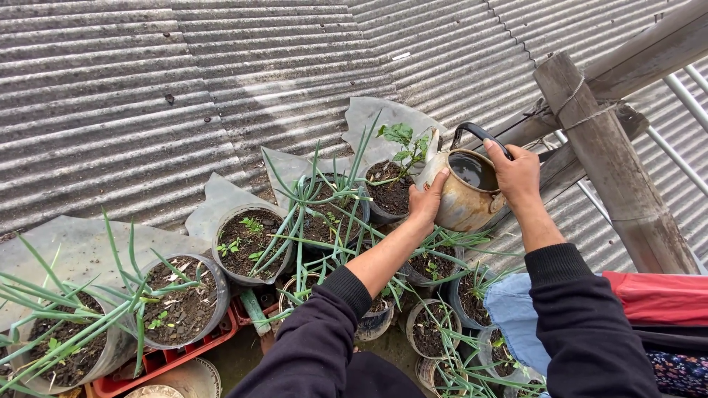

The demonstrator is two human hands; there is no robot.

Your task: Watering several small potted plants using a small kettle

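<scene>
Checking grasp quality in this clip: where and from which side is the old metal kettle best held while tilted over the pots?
Probably by the black arched handle from above, as the right hand does, since it spans the open top. The kettle tilts spout-down toward the leafy potted plant, so the left hand steadying its rounded side near the spout looks sensible.

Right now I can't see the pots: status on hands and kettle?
Right hand grips kettle handle. Left hand steadies its side. Spout over leafy pot. Nothing blocking.
</scene>
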